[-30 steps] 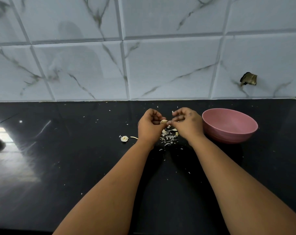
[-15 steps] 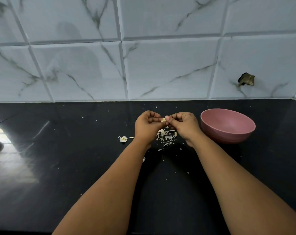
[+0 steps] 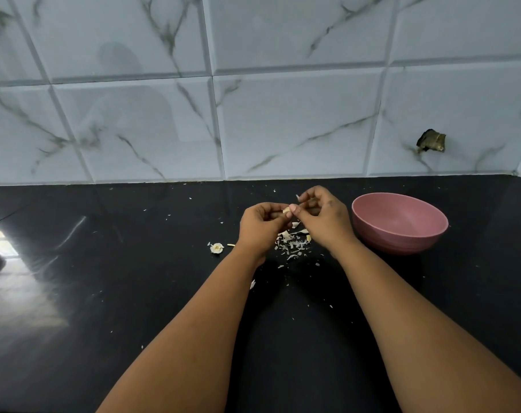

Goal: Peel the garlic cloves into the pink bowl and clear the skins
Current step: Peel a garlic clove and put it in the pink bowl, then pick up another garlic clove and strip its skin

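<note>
My left hand [image 3: 262, 226] grips a small pale garlic clove [image 3: 286, 210] in its curled fingers above the black counter. My right hand [image 3: 322, 217] meets it from the right, its thumb against the clove, and pinches a small flake of skin [image 3: 298, 197] at its raised fingertips. A heap of white garlic skins [image 3: 292, 244] lies on the counter right under both hands. The pink bowl [image 3: 399, 223] stands just right of my right hand; its visible inside looks bare.
A garlic root stub [image 3: 216, 248] lies left of my left wrist. Loose skin flakes are scattered over the glossy black counter [image 3: 134, 293]. The marble-tiled wall [image 3: 283, 114] runs along the back, with a broken hole [image 3: 431, 141] above the bowl.
My right hand has lifted a little and now holds a flake of skin up at its fingertips. My left hand keeps the clove in much the same spot.
</note>
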A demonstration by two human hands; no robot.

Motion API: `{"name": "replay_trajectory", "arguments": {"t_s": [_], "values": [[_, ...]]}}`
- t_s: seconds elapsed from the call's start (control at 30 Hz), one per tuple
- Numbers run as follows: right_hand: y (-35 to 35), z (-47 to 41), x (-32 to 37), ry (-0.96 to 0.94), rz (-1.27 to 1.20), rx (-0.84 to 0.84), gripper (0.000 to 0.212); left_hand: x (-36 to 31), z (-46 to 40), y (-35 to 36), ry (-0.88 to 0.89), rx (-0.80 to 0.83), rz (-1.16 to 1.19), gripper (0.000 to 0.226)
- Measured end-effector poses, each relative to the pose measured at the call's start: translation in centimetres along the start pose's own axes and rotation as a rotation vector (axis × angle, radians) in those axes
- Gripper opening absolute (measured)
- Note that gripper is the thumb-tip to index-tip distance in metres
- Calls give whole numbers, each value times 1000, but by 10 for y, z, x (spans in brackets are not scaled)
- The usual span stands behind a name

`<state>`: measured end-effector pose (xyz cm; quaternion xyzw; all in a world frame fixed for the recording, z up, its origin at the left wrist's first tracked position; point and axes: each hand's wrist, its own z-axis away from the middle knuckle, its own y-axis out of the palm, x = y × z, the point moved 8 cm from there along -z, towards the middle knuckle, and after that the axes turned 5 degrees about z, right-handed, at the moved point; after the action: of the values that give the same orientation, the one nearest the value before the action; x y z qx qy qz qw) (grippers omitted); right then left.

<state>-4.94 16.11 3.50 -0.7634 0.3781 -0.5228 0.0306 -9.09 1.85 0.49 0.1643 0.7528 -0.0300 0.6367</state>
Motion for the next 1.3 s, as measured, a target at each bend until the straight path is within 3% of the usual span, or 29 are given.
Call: {"name": "replay_trajectory", "arguments": {"t_s": [0.17,0.3,0.47,0.6,0.7,0.8,0.87,0.97,1.1,1.17,1.3], "values": [[11,4,1,30,-203,112,25,-3,2,-6,54,-91,-102,22],[-7,3,12,-48,-99,-16,12,-13,7,0,183,-124,-238,8],[-32,12,25,-54,-11,-85,8,-24,12,4,270,-147,-432,18],[-92,16,38,-121,185,-327,2,-20,18,15,309,-80,-512,22],[-132,9,16,54,416,-366,2,-15,19,13,279,-82,-533,25],[-142,4,-21,357,581,-248,15,-15,17,14,256,-70,-536,14],[-138,3,-31,414,607,-183,20,-15,14,13,243,-55,-561,8],[-136,0,-20,279,576,-256,19,-17,9,0,216,-109,-577,9],[-112,8,29,-163,514,-408,29,-21,3,-36,136,-289,-490,22],[-80,10,39,-273,460,-305,19,-24,3,-49,119,-370,-455,26],[-24,11,29,-281,410,-81,15,-29,6,-57,119,-416,-537,27]]}}
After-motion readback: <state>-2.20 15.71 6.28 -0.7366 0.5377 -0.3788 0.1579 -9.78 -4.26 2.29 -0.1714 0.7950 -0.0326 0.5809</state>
